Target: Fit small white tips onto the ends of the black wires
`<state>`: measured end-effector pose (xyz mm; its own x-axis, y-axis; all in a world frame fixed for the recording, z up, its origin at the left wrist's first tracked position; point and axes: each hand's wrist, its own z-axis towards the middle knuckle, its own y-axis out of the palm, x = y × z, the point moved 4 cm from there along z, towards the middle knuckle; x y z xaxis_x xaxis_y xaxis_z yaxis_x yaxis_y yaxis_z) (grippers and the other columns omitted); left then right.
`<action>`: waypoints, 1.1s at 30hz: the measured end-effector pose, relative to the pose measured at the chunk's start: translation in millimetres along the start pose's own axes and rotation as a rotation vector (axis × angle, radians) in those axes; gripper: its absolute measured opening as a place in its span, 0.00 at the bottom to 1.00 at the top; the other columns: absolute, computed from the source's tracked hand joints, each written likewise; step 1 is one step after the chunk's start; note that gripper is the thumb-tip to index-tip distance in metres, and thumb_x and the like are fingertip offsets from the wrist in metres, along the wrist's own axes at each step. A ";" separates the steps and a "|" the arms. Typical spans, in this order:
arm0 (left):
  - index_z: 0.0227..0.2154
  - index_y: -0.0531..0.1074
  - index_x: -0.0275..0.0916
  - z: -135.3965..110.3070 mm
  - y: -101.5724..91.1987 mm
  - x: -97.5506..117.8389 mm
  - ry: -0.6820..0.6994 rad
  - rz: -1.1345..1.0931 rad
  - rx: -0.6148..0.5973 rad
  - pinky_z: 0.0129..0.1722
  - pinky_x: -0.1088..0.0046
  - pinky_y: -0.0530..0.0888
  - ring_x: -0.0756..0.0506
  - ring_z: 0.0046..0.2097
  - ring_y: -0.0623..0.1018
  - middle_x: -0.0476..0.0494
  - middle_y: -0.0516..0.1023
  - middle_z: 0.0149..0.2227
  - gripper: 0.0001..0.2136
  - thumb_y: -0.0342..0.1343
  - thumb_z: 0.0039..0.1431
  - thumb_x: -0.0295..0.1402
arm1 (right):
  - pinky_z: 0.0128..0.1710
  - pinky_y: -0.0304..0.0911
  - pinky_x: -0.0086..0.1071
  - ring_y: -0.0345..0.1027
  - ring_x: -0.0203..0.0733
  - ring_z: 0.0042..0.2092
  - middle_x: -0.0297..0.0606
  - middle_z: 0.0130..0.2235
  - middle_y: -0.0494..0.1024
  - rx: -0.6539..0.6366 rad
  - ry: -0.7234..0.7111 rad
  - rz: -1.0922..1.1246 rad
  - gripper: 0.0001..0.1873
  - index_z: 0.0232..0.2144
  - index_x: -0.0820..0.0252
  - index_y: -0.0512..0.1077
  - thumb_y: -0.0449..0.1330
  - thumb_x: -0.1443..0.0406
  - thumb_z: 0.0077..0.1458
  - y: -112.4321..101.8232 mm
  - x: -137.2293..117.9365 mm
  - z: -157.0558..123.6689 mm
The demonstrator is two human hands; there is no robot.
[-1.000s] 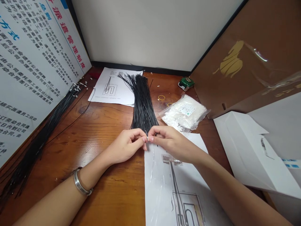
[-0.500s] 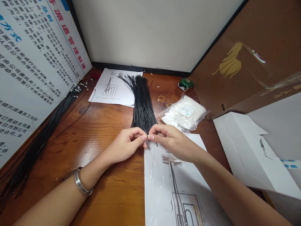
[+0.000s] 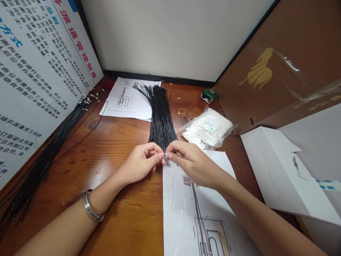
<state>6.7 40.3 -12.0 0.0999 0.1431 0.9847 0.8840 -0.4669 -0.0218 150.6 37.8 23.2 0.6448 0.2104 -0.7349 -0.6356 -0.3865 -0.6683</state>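
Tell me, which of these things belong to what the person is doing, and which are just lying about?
Likely part of the job:
small white piece, at the fingertips of left hand and right hand
black wire bundle just beyond
bag of white pieces
white-tipped black wires
printed sheet, perhaps for reference

Probably just lying about:
green tape measure
yellow rubber band
white box

Black wires (image 3: 161,117) and printed diagrams (image 3: 197,209) suggest a workshop.
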 end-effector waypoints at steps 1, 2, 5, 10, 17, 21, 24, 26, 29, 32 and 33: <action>0.29 0.68 0.35 -0.3 0.2 0.2 -0.003 -0.002 -0.002 0.20 0.78 0.65 0.55 0.21 0.67 0.47 0.76 0.27 0.07 0.53 0.57 0.34 | 0.27 0.52 0.31 0.57 0.35 0.26 0.32 0.28 0.68 0.001 -0.008 -0.012 0.11 0.26 0.59 0.65 0.49 0.66 0.60 0.6 -0.7 0.1; 0.29 0.67 0.35 -0.7 0.4 0.3 -0.006 -0.004 -0.002 0.21 0.78 0.65 0.55 0.21 0.67 0.47 0.75 0.27 0.07 0.53 0.57 0.34 | 0.27 0.52 0.31 0.57 0.35 0.26 0.32 0.28 0.68 0.003 -0.015 -0.024 0.11 0.26 0.59 0.65 0.49 0.66 0.60 1.1 -1.5 0.1; 0.28 0.67 0.35 -1.8 0.7 0.7 -0.010 -0.009 -0.002 0.21 0.78 0.65 0.55 0.21 0.68 0.47 0.75 0.26 0.06 0.53 0.57 0.33 | 0.28 0.52 0.32 0.57 0.35 0.26 0.32 0.27 0.68 0.009 -0.024 -0.056 0.10 0.25 0.59 0.65 0.49 0.67 0.59 2.1 -4.0 -0.1; 0.28 0.67 0.35 -1.1 0.6 1.2 -0.017 -0.011 -0.002 0.22 0.78 0.66 0.55 0.21 0.69 0.48 0.75 0.26 0.06 0.53 0.57 0.33 | 0.28 0.53 0.32 0.58 0.35 0.27 0.33 0.28 0.68 0.016 -0.024 -0.082 0.11 0.25 0.59 0.64 0.49 0.68 0.59 2.9 -6.2 -1.6; 0.27 0.67 0.35 -2.0 1.3 1.4 -0.017 0.005 -0.007 0.23 0.78 0.66 0.54 0.22 0.69 0.48 0.74 0.25 0.05 0.52 0.56 0.31 | 0.29 0.53 0.32 0.59 0.36 0.28 0.33 0.27 0.68 -0.011 -0.033 -0.092 0.11 0.25 0.59 0.65 0.49 0.69 0.59 4.7 -5.9 -0.9; 0.27 0.68 0.34 -2.1 1.8 0.9 -0.017 0.017 -0.016 0.23 0.78 0.67 0.54 0.23 0.70 0.48 0.74 0.25 0.05 0.52 0.57 0.30 | 0.29 0.53 0.32 0.59 0.36 0.28 0.33 0.26 0.68 -0.013 -0.028 -0.103 0.11 0.25 0.59 0.64 0.49 0.70 0.58 5.3 -5.6 -0.4; 0.28 0.68 0.34 -0.9 1.1 1.0 -0.012 0.000 -0.004 0.22 0.78 0.67 0.54 0.22 0.70 0.48 0.74 0.25 0.06 0.53 0.57 0.31 | 0.29 0.54 0.32 0.60 0.36 0.28 0.33 0.27 0.69 -0.007 -0.027 -0.097 0.11 0.25 0.59 0.65 0.49 0.68 0.59 3.1 -5.6 0.3; 0.28 0.67 0.35 0.2 -0.4 1.1 0.003 -0.037 0.023 0.22 0.78 0.66 0.55 0.21 0.70 0.48 0.75 0.25 0.06 0.53 0.57 0.32 | 0.30 0.55 0.32 0.62 0.37 0.30 0.34 0.29 0.72 0.029 -0.031 -0.085 0.11 0.26 0.58 0.67 0.50 0.66 0.60 -0.5 -5.7 0.7; 0.29 0.67 0.35 1.8 -2.7 1.2 0.034 -0.093 0.064 0.21 0.78 0.67 0.55 0.20 0.70 0.48 0.75 0.27 0.08 0.53 0.58 0.35 | 0.30 0.56 0.32 0.62 0.36 0.29 0.33 0.31 0.75 0.115 -0.027 -0.090 0.09 0.28 0.58 0.71 0.54 0.63 0.58 -5.7 -5.1 0.8; 0.30 0.68 0.34 2.4 -3.7 0.5 0.040 -0.119 0.080 0.21 0.79 0.67 0.55 0.20 0.70 0.46 0.77 0.28 0.08 0.54 0.58 0.35 | 0.28 0.56 0.32 0.59 0.34 0.25 0.32 0.31 0.76 0.196 -0.039 -0.123 0.06 0.29 0.57 0.74 0.57 0.64 0.55 -7.1 -4.3 0.7; 0.30 0.68 0.34 2.4 -3.7 0.1 0.037 -0.126 0.080 0.21 0.78 0.67 0.55 0.20 0.70 0.45 0.77 0.29 0.08 0.54 0.58 0.36 | 0.28 0.56 0.32 0.59 0.34 0.24 0.33 0.30 0.76 0.216 -0.054 -0.133 0.06 0.29 0.57 0.74 0.57 0.65 0.55 -6.7 -4.4 0.7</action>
<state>4.4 44.2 -12.2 -0.0293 0.1635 0.9861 0.9220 -0.3766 0.0898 151.7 40.0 30.8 0.7089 0.2966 -0.6399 -0.6264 -0.1522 -0.7645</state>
